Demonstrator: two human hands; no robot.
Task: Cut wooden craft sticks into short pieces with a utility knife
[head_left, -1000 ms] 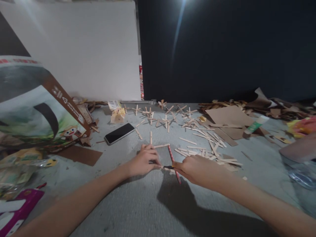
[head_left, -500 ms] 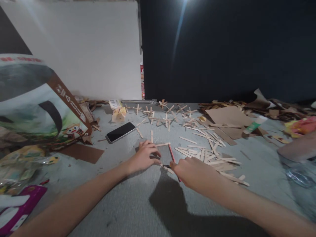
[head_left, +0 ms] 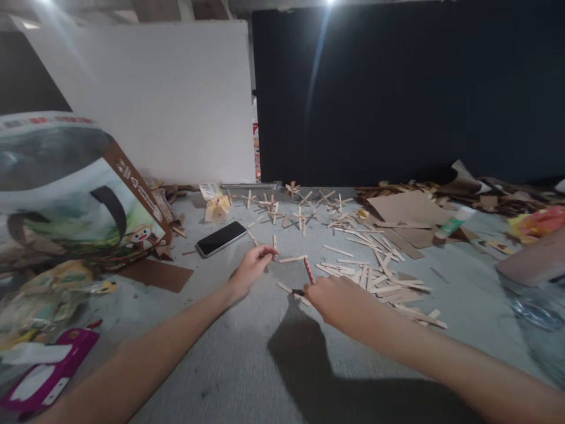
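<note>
In the head view, the right hand point(head_left: 330, 299) grips a dark-tipped tool point(head_left: 298, 292) beside a wooden stick point(head_left: 284, 287) on the counter point(head_left: 212, 365), partly hiding a red rod point(head_left: 309, 271). The left hand point(head_left: 251, 271), fingers bent, is near another stick point(head_left: 292, 259); whether it holds anything, I cannot tell.

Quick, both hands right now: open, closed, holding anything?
Left hand: fingers loosely curled; whether it grips anything cannot be told.
Right hand: closed, holding a dark-tipped tool over the wooden sticks.
</note>
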